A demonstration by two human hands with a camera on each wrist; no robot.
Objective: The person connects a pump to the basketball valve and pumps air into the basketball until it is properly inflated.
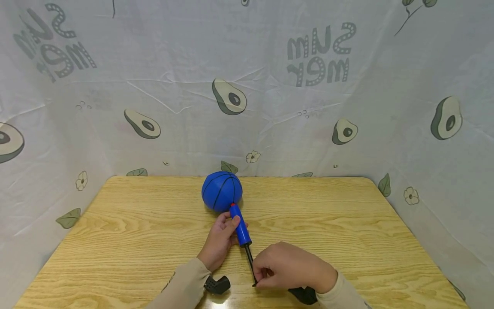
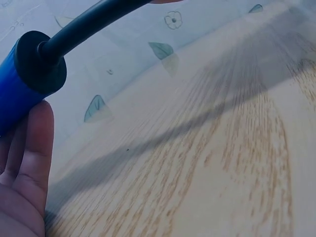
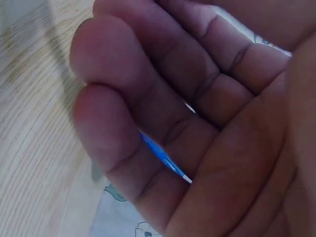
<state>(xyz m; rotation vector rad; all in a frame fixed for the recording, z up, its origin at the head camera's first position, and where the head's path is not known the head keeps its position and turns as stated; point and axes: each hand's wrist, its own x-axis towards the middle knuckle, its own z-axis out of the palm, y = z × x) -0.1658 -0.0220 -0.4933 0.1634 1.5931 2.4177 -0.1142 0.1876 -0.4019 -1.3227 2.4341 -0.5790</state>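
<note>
A blue hand pump (image 1: pixel 241 231) slants across the middle of the table in the head view, its red tip against a blue ball (image 1: pixel 221 192) with black seam lines. My left hand (image 1: pixel 220 241) grips the pump's barrel, thumb on top. The black rod (image 2: pixel 94 24) extends out of the barrel's black end cap in the left wrist view. At the rod's near end, my right hand (image 1: pixel 289 267) pinches the black handle. In the right wrist view, curled fingers fill the picture and hide the handle. Where the tip meets the ball is too small to tell whether it is inserted.
The wood-grain table (image 1: pixel 339 223) stretches out on both sides of the hands. Behind it and along the sides hangs a white cloth (image 1: pixel 185 51) printed with avocados, leaves and lettering. Black wrist devices (image 1: pixel 217 285) sit at the sleeves, close above the tabletop.
</note>
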